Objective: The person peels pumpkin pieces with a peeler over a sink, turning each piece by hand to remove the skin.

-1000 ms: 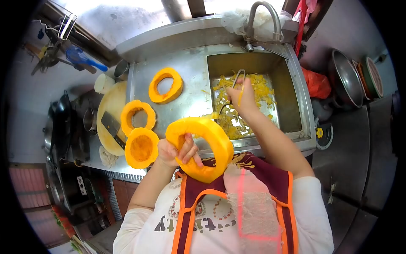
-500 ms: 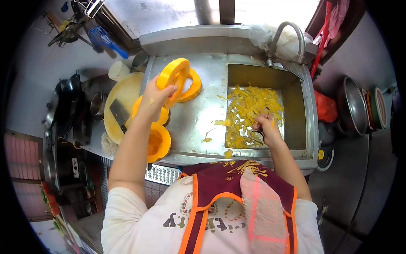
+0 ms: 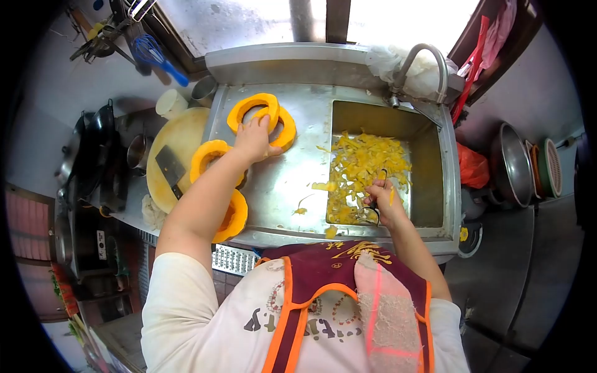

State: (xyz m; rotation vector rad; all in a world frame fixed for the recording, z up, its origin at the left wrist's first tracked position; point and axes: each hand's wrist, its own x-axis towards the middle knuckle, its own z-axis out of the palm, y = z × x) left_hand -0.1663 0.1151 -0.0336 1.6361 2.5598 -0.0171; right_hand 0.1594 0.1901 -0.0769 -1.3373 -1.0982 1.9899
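The left hand [image 3: 254, 138] reaches out over the metal surface [image 3: 298, 171], its fingers bent over the near edge of a pumpkin ring [image 3: 250, 101] and its thumb stuck out to the right; whether they pinch the ring or merely touch it, I cannot tell. That ring lies just beyond these fingers, overlapping a second ring [image 3: 286, 127] directly under and to the right of them. Nearer the body, a third ring [image 3: 198, 163] and a hollowed pumpkin piece [image 3: 238, 216] are partly hidden by the left forearm. Left of these fingers sits a round cutting board [image 3: 163, 191] bearing a cleaver [image 3: 168, 165]. The right hand [image 3: 388, 202] has its fingers wrapped around a metal peeler [image 3: 384, 174], above the sink [image 3: 430, 168], where yellow peelings [image 3: 367, 155] are heaped beyond and to the left of those fingers.
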